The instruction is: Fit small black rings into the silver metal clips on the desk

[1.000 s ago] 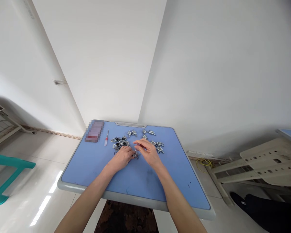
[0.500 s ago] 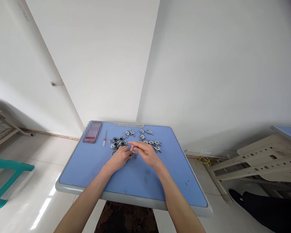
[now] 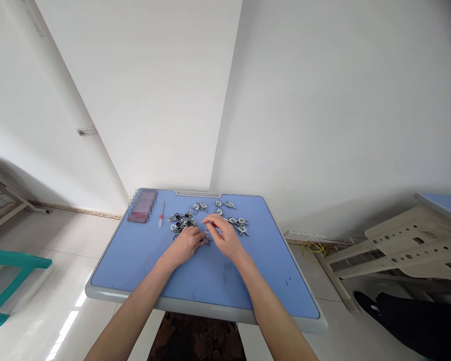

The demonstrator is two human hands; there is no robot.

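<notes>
My left hand (image 3: 187,243) rests low over the table with its fingers closed at the edge of a small silver metal part (image 3: 206,241). Just above that part is my right hand (image 3: 226,238), its thumb and fingers curled together in a pinch; what they hold is too small to name. Beyond my left hand lies a pile of metal parts with black round pieces (image 3: 181,219), partly hidden by the fingers. Several flat silver metal parts (image 3: 241,225) lie past my right hand.
All of this lies on a blue table (image 3: 218,281) with a grey rim. A screwdriver (image 3: 161,215) with a clear and red handle lies at the left, beside a blurred dark flat object (image 3: 143,204). More silver parts (image 3: 200,206) sit near the back. A green stool (image 3: 15,263) stands left.
My right hand's fingers have drawn in from a stretched-out pose to a curled pinch above the small metal part. My left hand stays in place.
</notes>
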